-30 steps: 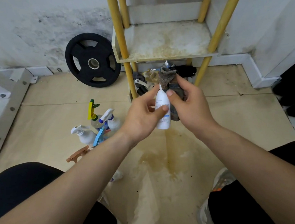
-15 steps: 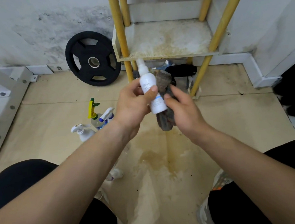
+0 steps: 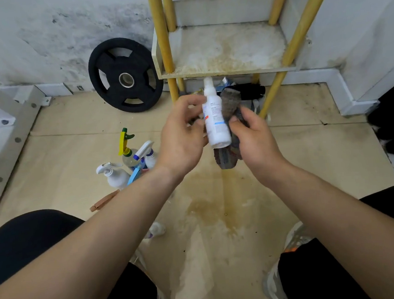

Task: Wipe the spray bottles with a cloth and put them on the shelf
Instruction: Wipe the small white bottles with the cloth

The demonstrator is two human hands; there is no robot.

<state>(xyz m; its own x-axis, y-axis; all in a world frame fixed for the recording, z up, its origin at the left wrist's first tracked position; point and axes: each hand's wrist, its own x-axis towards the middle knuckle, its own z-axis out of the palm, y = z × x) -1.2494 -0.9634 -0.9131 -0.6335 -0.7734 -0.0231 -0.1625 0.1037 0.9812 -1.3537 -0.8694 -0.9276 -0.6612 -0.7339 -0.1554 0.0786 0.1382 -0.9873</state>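
Pointing nozzle-up, the white spray bottle [image 3: 216, 124] stands nearly upright against the cloth [image 3: 229, 102].

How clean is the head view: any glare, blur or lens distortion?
Head view: soft, even light, no glare; the wide-angle lens splays the yellow shelf posts; label print on the white spray bottle is too soft to read; the grey cloth looks slightly soft.
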